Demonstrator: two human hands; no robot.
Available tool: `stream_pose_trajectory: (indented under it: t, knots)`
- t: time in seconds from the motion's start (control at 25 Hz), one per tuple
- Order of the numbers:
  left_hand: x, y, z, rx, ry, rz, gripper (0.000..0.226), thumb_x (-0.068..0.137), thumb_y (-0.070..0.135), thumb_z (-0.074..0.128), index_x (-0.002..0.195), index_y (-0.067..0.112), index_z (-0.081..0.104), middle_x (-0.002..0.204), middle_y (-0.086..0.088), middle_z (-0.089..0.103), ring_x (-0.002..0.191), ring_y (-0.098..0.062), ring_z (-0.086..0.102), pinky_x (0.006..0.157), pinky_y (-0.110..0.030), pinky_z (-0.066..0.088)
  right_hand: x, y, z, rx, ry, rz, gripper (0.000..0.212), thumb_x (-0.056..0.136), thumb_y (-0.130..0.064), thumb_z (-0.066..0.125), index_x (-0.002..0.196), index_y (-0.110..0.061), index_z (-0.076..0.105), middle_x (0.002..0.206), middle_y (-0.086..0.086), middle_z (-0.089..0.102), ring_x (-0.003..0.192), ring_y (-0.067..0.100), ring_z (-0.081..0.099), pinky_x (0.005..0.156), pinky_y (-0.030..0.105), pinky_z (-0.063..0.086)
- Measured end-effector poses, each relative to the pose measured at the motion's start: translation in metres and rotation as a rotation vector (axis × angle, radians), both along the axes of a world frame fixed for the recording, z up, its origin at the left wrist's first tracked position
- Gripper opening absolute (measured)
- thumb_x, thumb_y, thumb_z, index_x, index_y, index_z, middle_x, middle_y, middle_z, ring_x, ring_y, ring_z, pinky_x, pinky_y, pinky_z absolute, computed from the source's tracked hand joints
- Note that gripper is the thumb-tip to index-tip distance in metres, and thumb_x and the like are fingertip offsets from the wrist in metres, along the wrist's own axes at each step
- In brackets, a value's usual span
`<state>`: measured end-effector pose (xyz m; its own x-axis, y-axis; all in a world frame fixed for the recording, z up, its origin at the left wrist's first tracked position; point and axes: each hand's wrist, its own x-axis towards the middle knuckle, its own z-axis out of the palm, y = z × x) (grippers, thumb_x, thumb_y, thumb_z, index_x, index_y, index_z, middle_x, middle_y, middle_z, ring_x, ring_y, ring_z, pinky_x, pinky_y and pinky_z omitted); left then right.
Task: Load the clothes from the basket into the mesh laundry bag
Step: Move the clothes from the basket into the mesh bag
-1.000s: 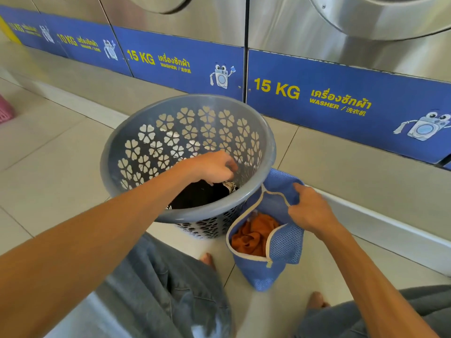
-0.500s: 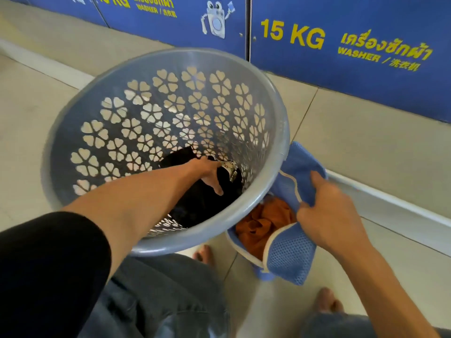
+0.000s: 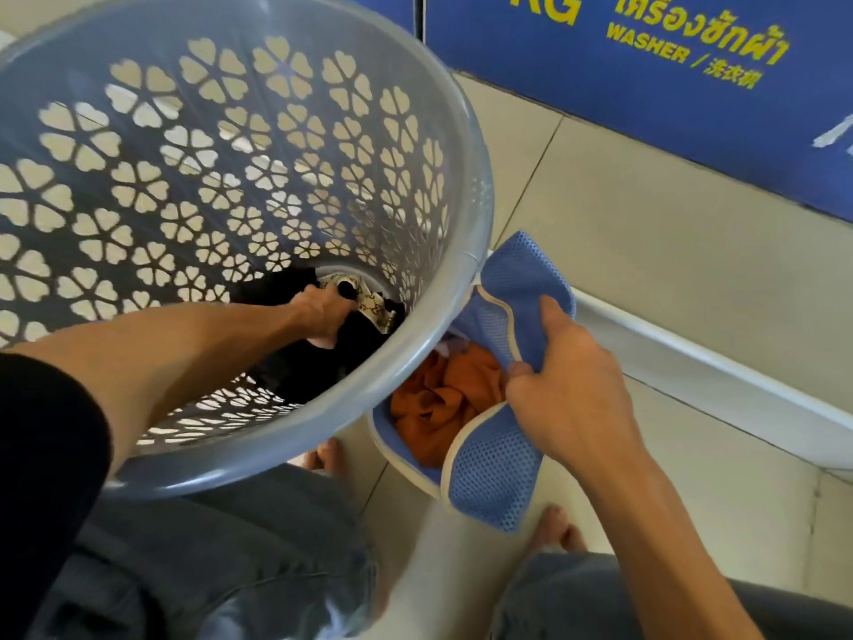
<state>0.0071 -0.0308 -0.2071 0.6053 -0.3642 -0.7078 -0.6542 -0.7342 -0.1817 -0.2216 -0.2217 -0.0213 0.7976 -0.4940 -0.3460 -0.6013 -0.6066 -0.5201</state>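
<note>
A grey plastic laundry basket with flower-shaped cut-outs fills the upper left. At its bottom lies a black garment with a patterned cream band. My left hand reaches deep inside and is closed on that clothing. To the right of the basket stands a blue mesh laundry bag, its mouth held apart by my right hand, which grips the upper edge. An orange garment sits inside the bag.
Blue washer panels with yellow lettering run along the back, above a white plinth. The floor is pale tile. My bare feet and grey-trousered knees are below the basket and bag.
My head has leaned closer over the basket. My left hand went from the rim down to the bottom and closed on the black clothing. My right hand keeps holding the bag.
</note>
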Motion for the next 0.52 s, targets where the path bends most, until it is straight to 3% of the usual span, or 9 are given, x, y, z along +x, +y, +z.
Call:
stream_pose_trajectory:
  t: [0.08,0.16,0.24,0.36,0.44,0.52]
  knots:
    - [0.006,-0.004,0.030,-0.114,0.053,-0.045,0.061,0.077,0.037,0.070,0.133,0.025,0.053,0.125,-0.006,0.063,0.112,-0.030,0.062,0.095,-0.039,0.053,0.000,0.003,0.001,-0.002,0.007,0.002,0.025,0.083,-0.009,0.054,0.096,-0.019,0.035,0.064,-0.004,0.042,0.055,0.016,0.038,0.043,0.023,0.024]
    - [0.009,-0.007,0.074,-0.258,0.099,-0.007,0.057,0.073,0.031,0.074,0.127,0.025,0.058,0.116,-0.004,0.068,0.106,-0.026,0.064,0.093,-0.033,0.052,0.000,0.003,0.000,0.003,0.030,-0.007,0.023,0.082,-0.008,0.054,0.096,-0.016,0.037,0.065,-0.001,0.045,0.061,0.026,0.044,0.044,0.027,0.025]
    - [0.011,-0.002,0.125,-0.458,0.112,0.171,0.046,0.072,0.022,0.076,0.116,0.025,0.062,0.107,-0.004,0.069,0.100,-0.025,0.065,0.089,-0.034,0.054,-0.003,0.002,0.001,0.015,0.027,-0.018,0.026,0.079,-0.006,0.053,0.102,-0.013,0.043,0.075,0.007,0.055,0.075,0.036,0.052,0.050,0.031,0.032]
    - [0.007,0.015,0.203,-0.846,0.136,0.534,0.033,0.072,0.018,0.075,0.103,0.022,0.066,0.098,-0.003,0.071,0.095,-0.023,0.067,0.090,-0.038,0.054,-0.012,0.001,0.004,0.005,0.018,-0.029,0.054,0.079,-0.007,0.056,0.131,-0.014,0.046,0.107,0.017,0.065,0.101,0.042,0.059,0.068,0.034,0.042]
    - [-0.004,0.030,0.248,-1.091,0.143,0.701,0.036,0.072,0.022,0.073,0.107,0.017,0.068,0.099,-0.006,0.071,0.095,-0.023,0.067,0.090,-0.037,0.052,-0.021,0.003,0.010,0.011,-0.009,-0.047,0.068,0.081,-0.007,0.057,0.145,-0.016,0.037,0.128,0.018,0.061,0.117,0.041,0.056,0.082,0.038,0.046]
    - [-0.024,0.043,0.285,-1.324,0.140,0.871,0.035,0.072,0.029,0.070,0.103,0.013,0.068,0.090,-0.006,0.073,0.086,-0.020,0.070,0.086,-0.033,0.052,-0.036,0.006,0.020,-0.004,-0.042,-0.044,0.072,0.082,-0.005,0.057,0.149,-0.017,0.033,0.135,0.017,0.058,0.121,0.039,0.054,0.090,0.038,0.046]
